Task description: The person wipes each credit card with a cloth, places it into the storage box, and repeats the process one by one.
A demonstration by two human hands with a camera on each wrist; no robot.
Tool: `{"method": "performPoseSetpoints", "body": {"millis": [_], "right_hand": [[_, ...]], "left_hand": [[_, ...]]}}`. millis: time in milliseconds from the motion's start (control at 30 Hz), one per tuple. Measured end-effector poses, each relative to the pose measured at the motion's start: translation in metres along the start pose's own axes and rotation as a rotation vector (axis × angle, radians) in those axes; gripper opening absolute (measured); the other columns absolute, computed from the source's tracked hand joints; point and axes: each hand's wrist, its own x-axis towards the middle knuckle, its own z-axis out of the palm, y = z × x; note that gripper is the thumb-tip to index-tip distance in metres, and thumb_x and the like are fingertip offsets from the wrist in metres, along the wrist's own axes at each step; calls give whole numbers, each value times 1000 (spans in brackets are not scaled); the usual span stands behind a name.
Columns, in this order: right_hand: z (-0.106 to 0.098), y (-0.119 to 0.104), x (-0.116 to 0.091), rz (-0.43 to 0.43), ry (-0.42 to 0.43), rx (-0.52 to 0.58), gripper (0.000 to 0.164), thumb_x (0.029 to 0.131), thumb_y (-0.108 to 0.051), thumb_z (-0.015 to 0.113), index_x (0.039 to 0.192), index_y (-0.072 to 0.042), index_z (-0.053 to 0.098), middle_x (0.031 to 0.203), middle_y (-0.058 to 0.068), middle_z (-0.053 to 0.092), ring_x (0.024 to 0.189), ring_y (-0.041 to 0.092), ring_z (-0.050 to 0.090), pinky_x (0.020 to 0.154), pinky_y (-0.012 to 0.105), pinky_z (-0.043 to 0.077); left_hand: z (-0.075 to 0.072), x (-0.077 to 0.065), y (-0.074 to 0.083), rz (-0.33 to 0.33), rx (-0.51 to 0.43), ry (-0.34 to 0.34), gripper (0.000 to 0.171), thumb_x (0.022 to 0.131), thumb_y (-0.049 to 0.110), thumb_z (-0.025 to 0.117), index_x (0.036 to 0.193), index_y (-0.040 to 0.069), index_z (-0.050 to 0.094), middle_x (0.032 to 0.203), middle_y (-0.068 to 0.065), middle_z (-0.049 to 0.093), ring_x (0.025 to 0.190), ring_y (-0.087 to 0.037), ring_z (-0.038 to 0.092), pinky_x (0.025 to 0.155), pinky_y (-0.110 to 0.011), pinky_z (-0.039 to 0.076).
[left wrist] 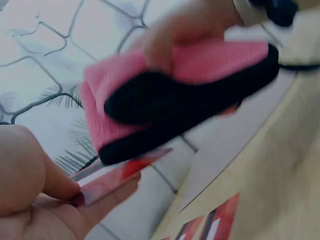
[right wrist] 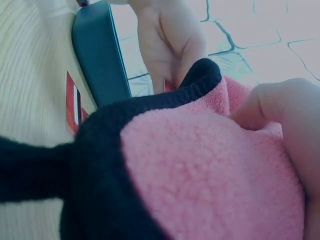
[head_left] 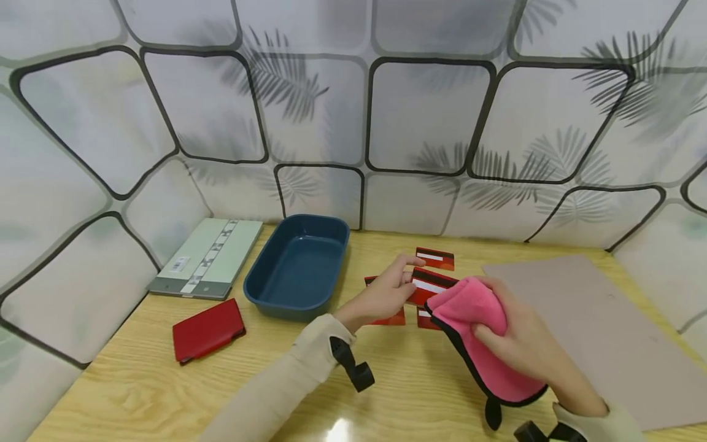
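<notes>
Pinched between the thumb and fingers of my left hand [head_left: 389, 291] is a red card [head_left: 428, 283] with a dark band and a white strip, held above the table. My right hand [head_left: 516, 334] grips a folded pink cloth [head_left: 486, 325] edged in black, with a black loop dangling from it. In the left wrist view the cloth [left wrist: 200, 65] lies against or just over the far end of the card [left wrist: 115, 175]; contact is unclear there. Several similar red cards lie on the table below, one [head_left: 436, 258] behind the hands and others partly hidden under them.
A dark blue tray [head_left: 259, 294] stands left of the cards. Further left are a red wallet-like case [head_left: 207, 331] and a pale green folder [head_left: 193, 245]. A flat greyish board [head_left: 585, 331] lies at the right. Patterned curtain [head_left: 425, 116] surrounds the table's back and sides.
</notes>
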Motion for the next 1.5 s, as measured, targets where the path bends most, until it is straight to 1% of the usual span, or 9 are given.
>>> {"method": "performPoseSetpoints", "body": {"millis": [100,200,333,500,700,800,1033,1233,1500], "right_hand": [[4,-5,1,13,31,-23,75,73,-9,78,139,-15,43,89,5,62,71,12,52,56,27,43],[10,-13,0,26,83,-67,77,73,-16,83,139,-14,43,86,6,62,73,18,56,58,33,47],[17,-22,-2,43,166,-144,71,72,-22,84,133,-14,49,84,10,63,70,28,60,54,43,47],[22,-28,1,59,301,-223,50,72,-21,80,116,-11,59,75,15,64,60,35,59,46,46,41],[26,-37,9,165,404,-336,35,75,-27,74,101,-7,61,63,16,60,49,38,53,38,49,36],[30,-42,13,179,414,-381,37,76,-29,74,100,-5,59,67,18,60,48,39,52,37,49,37],[44,-49,17,133,434,-398,51,78,-23,75,114,5,53,95,29,59,50,46,53,40,57,44],[50,-52,21,63,401,-355,63,84,-20,70,139,-6,41,104,29,56,42,31,44,33,39,37],[45,-51,27,-26,243,-273,43,79,-15,78,115,-5,57,106,20,55,53,25,53,37,34,42]], "left_hand": [[0,-8,-2,-5,-104,-22,39,101,-2,38,139,7,38,64,-1,34,46,-11,27,66,-23,52],[5,-15,-3,-1,-208,-31,40,101,-4,39,139,6,40,69,-3,49,57,-7,48,91,-32,54],[15,-21,-1,7,-314,-10,41,101,-4,39,140,7,40,101,-23,66,86,-13,65,91,-34,55],[26,-29,2,9,-465,40,42,100,-7,36,140,5,38,125,-29,58,107,-26,64,99,-43,50],[32,-32,3,40,-517,113,42,99,-7,38,140,3,37,127,-29,56,86,-8,59,78,-21,50],[33,-31,1,68,-508,128,41,100,-6,38,140,1,35,124,-32,57,86,-9,59,78,-22,50],[32,-31,-3,104,-568,115,41,100,-6,37,141,-3,30,136,-33,48,125,-36,52,103,-47,43],[29,-32,-7,149,-568,117,45,99,-8,40,143,-1,31,140,-30,45,128,-38,48,102,-48,44],[22,-38,-15,119,-543,104,44,100,-8,38,143,-2,31,137,-33,46,125,-36,52,100,-47,46]]}}
